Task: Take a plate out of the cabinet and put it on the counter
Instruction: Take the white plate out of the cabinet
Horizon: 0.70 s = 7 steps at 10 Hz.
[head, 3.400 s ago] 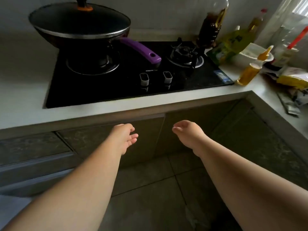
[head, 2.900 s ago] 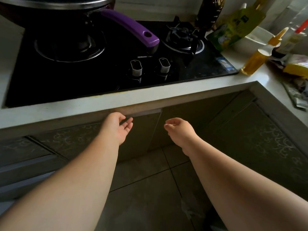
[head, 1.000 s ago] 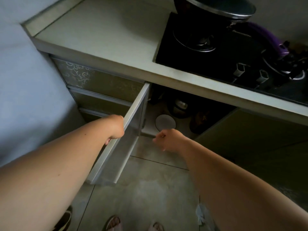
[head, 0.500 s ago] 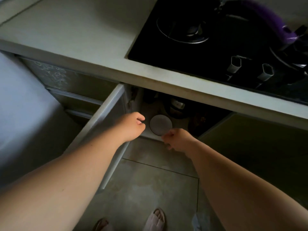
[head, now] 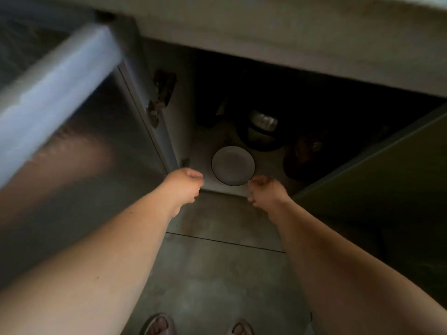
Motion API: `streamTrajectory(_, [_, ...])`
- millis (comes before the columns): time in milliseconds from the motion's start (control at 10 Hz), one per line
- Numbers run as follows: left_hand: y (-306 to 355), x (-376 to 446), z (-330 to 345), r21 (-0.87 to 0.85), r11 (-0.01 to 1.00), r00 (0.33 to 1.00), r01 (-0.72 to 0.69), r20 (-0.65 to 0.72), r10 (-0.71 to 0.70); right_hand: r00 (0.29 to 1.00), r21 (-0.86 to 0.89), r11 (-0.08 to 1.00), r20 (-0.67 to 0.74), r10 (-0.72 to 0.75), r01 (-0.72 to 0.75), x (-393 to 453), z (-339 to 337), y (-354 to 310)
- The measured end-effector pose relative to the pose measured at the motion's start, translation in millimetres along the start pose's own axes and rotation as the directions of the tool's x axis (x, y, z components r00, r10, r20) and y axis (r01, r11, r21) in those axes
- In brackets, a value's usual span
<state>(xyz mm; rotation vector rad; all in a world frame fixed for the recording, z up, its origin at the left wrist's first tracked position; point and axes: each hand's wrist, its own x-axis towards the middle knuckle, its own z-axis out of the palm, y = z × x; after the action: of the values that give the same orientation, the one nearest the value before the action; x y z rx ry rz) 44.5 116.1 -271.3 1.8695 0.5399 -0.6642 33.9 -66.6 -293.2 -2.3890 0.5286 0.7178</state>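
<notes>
Closer now than half a second ago, lower too, with the stove gone from view and the open cabinet [head: 278, 97] filling the top; both hands still out in front of it. Plate [head: 233, 165] flat on the cabinet floor near the front edge, between left hand [head: 184, 187] and right hand [head: 265, 192], touched by neither as far as visible. Both hands loosely curled and empty, door [head: 79, 131] swung out at left, dark pots [head: 262, 134] behind the plate.
</notes>
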Motion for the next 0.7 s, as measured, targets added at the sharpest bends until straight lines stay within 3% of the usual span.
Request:
streamTrajectory(100, [-28,40,16,-0.027,1.0,1.0,0.01,0.015,-0.01,0.992,0.451,0.887,-0.023,0.121,-0.098,56,40,28])
streamTrajectory(300, [-74,120,38,-0.034,0.999,1.0,-0.012,-0.012,0.012,0.976,0.565,0.807,-0.016,0.218,-0.171,141,92,61])
streamTrajectory(700, [-133,201,52,-0.07,0.997,0.998,-0.044,-0.037,0.041,0.981,0.687,0.716,-0.031,0.193,-0.119,251,150,88])
